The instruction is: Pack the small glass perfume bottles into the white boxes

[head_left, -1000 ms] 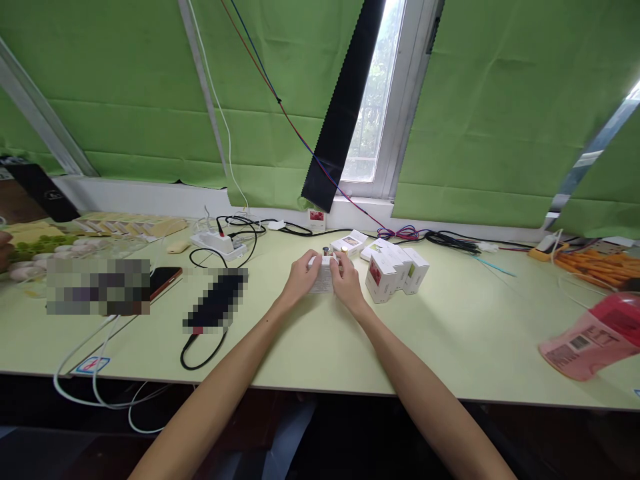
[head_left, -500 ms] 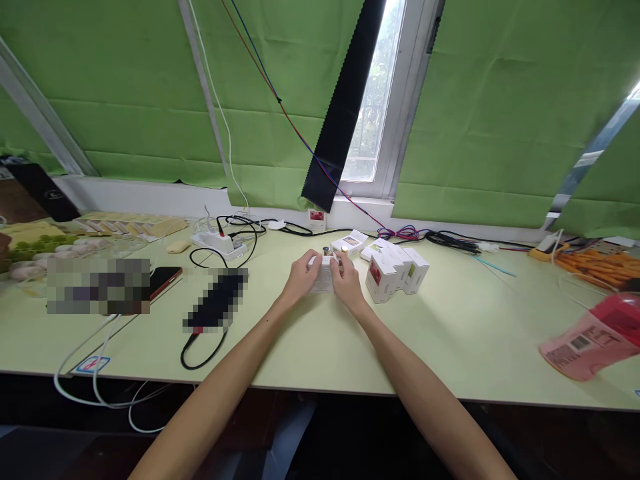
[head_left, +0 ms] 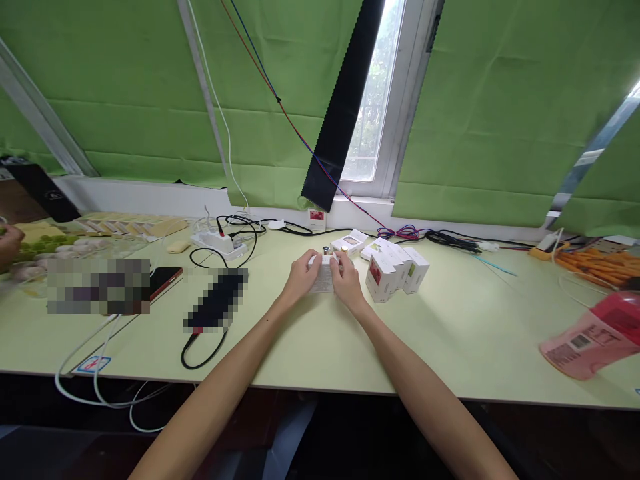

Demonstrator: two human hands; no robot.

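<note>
Between my two hands, at the middle of the table, a small white box (head_left: 321,281) with fine grey print faces me. My left hand (head_left: 301,272) grips its left side, the thumb near the top edge. On the other side my right hand (head_left: 347,279) is closed on it in the same way. Just behind the box show two small shiny caps, one dark silver (head_left: 326,251) and one gold (head_left: 345,250); what they belong to is hidden. Several white cartons with fruit pictures (head_left: 383,277) stand right of my right hand, and a flat white box (head_left: 350,241) lies behind it.
To the left lie a blurred dark phone (head_left: 217,300) on a black cable, another phone (head_left: 165,281) and a white power strip (head_left: 220,244). Another person's hand (head_left: 10,243) is at the far left. A pink bottle (head_left: 593,337) and orange sticks (head_left: 587,270) are at the right.
My hands and the box have stayed in place. At the far left, the other person's hand has come further into view.
</note>
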